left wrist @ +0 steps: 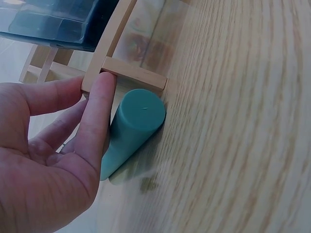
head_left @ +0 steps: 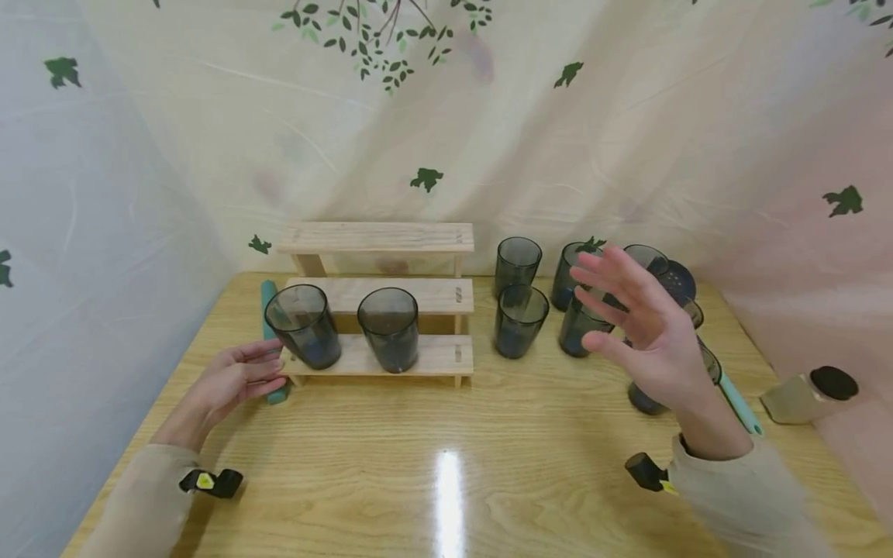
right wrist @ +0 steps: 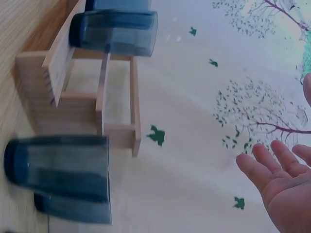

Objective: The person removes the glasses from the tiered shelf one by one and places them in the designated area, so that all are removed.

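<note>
A three-step wooden rack [head_left: 387, 291] stands on the table, with two smoky drinking glasses [head_left: 389, 333] upright on its lowest step. At the rack's left end, my left hand [head_left: 233, 380] pinches the end of the lowest step between its thumb and fingers. Just beneath that hand, a teal cylinder [left wrist: 141, 114] lies along the rack's side. My right hand [head_left: 645, 333] is raised with spread fingers, holding nothing, above several more smoky glasses [head_left: 519, 322] right of the rack. It partly hides some of them in the head view.
Among the glasses at right is a dark perforated utensil head [head_left: 677, 280]; a mint-green handle [head_left: 741, 404] lies nearby. A jar with a black lid [head_left: 802, 395] is at the table's right edge. A patterned cloth [head_left: 363, 147] hangs behind the table.
</note>
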Demonstrator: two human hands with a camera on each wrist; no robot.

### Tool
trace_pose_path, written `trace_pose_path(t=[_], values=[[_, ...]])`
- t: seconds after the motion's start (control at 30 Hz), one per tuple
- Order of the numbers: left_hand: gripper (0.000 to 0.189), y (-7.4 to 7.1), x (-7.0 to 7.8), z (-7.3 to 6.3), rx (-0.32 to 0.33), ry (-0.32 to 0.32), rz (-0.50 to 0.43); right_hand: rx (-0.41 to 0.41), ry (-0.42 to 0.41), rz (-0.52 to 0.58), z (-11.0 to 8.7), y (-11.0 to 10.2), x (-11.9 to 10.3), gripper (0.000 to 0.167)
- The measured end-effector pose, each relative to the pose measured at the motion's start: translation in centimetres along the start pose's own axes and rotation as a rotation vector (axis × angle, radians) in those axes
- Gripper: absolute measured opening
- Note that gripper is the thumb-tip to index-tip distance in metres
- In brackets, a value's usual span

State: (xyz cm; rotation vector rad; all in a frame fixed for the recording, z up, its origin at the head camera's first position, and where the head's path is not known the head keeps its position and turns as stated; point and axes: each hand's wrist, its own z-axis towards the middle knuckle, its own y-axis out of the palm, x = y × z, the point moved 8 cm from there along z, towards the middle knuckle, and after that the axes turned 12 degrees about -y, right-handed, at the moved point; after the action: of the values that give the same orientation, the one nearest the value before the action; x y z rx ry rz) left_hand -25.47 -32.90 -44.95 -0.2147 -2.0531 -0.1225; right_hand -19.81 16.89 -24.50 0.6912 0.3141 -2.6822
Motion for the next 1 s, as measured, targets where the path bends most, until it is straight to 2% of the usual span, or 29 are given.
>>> trace_pose_path(t=[0.17, 0.37, 0.6, 0.77, 0.9, 1.0], values=[[0.068, 0.0, 0.1, -0.1, 0.002, -0.002, 0.006, -0.030, 0.064, 0.003, 1.0, 2.0, 1.9, 0.088], [0.068, -0.1, 0.3, -0.1, 0.005, -0.003, 0.009, -0.053, 0.099, 0.075, 2.0, 4.6, 4.4, 0.097], [0.068, -0.2, 0.2, 0.0, 0.004, -0.006, 0.007, -0.054, 0.214, 0.101, 2.8, 8.5, 8.3, 0.107], [0.068, -0.1, 0.0, 0.0, 0.001, -0.007, 0.011, -0.089, 0.344, 0.109, 2.1, 11.4, 11.8, 0.109], [0.068, -0.1, 0.0, 0.0, 0.004, -0.005, 0.013, -0.107, 0.461, 0.057, 0.8, 12.9, 14.5, 0.104], [0.068, -0.1, 0.0, 0.0, 0.009, -0.009, 0.016, -0.094, 0.511, -0.003, -0.1, 13.4, 16.0, 0.101]])
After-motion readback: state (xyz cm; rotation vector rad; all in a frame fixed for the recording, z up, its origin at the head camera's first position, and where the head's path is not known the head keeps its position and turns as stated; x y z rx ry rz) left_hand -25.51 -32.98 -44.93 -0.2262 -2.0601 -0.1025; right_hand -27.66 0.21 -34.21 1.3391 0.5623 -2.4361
